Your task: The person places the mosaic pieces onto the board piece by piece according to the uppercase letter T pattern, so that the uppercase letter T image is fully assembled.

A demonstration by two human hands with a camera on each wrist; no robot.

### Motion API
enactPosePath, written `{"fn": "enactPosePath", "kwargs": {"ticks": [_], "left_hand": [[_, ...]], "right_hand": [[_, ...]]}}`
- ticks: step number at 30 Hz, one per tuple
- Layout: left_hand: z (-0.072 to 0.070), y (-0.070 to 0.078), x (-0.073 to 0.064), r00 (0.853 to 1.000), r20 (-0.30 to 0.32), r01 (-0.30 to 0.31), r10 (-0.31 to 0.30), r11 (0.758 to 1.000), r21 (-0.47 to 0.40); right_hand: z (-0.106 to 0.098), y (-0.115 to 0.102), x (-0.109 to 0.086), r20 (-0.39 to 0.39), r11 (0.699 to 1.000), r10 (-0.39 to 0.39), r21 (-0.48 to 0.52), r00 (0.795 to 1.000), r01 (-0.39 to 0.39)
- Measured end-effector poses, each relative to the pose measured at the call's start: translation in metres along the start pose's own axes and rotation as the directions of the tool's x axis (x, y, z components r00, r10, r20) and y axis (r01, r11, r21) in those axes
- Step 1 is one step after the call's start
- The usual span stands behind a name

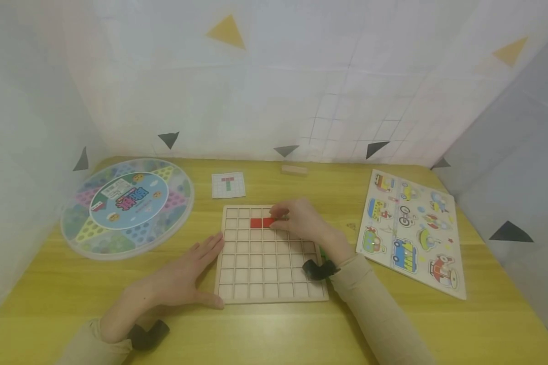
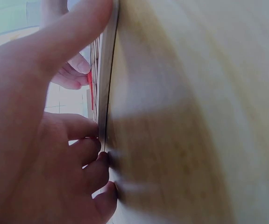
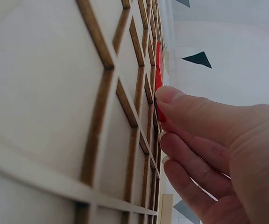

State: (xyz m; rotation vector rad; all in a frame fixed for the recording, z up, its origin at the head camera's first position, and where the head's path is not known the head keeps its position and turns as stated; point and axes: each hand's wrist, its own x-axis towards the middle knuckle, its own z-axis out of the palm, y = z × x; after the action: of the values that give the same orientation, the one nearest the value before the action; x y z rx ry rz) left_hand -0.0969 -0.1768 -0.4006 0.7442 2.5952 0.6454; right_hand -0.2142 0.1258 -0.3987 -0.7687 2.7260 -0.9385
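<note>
A wooden grid board (image 1: 255, 276) lies on the table in the head view. Two red square tiles (image 1: 256, 223) sit side by side in its second row from the back. My right hand (image 1: 299, 219) is just right of them, thumb and fingers pinching another red tile (image 3: 160, 113), which tilts at its cell in the right wrist view. My left hand (image 1: 184, 276) rests at the board's left side, fingers extended along the edge and thumb by the near-left corner. Behind the board lies a pattern card (image 1: 228, 185) showing a red and green T shape.
A round game box (image 1: 182, 223) lies at the left. On the right is a vehicle picture puzzle board (image 1: 413, 228). A small wooden block (image 1: 294, 170) lies at the back, and something green (image 1: 322, 252) shows partly behind my right wrist.
</note>
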Motion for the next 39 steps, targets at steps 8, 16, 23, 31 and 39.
{"fn": "enactPosePath", "kwargs": {"ticks": [8, 16, 23, 31, 39], "left_hand": [[-0.002, 0.0, 0.0, 1.0, 0.005, 0.008, -0.008, 1.0, -0.001], [-0.002, -0.001, 0.0, 1.0, 0.002, -0.009, 0.009, 1.0, 0.007], [-0.001, -0.002, 0.001, 1.0, -0.001, -0.021, 0.021, 1.0, 0.009], [-0.001, 0.0, 0.001, 1.0, 0.009, -0.004, 0.004, 1.0, -0.021], [-0.002, 0.0, 0.0, 1.0, 0.015, 0.006, -0.006, 1.0, -0.013]], "right_hand": [[0.0, -0.002, 0.0, -0.003, 1.0, -0.009, 0.005, 1.0, 0.009], [0.001, -0.001, 0.001, -0.001, 1.0, -0.008, 0.014, 1.0, 0.008], [-0.009, -0.005, -0.004, -0.02, 0.999, 0.009, 0.051, 1.0, -0.008], [-0.045, -0.011, -0.029, -0.204, 0.983, -0.138, 0.09, 0.969, 0.159], [-0.059, 0.023, -0.062, -0.23, 0.992, -0.125, -0.003, 0.965, 0.128]]}}
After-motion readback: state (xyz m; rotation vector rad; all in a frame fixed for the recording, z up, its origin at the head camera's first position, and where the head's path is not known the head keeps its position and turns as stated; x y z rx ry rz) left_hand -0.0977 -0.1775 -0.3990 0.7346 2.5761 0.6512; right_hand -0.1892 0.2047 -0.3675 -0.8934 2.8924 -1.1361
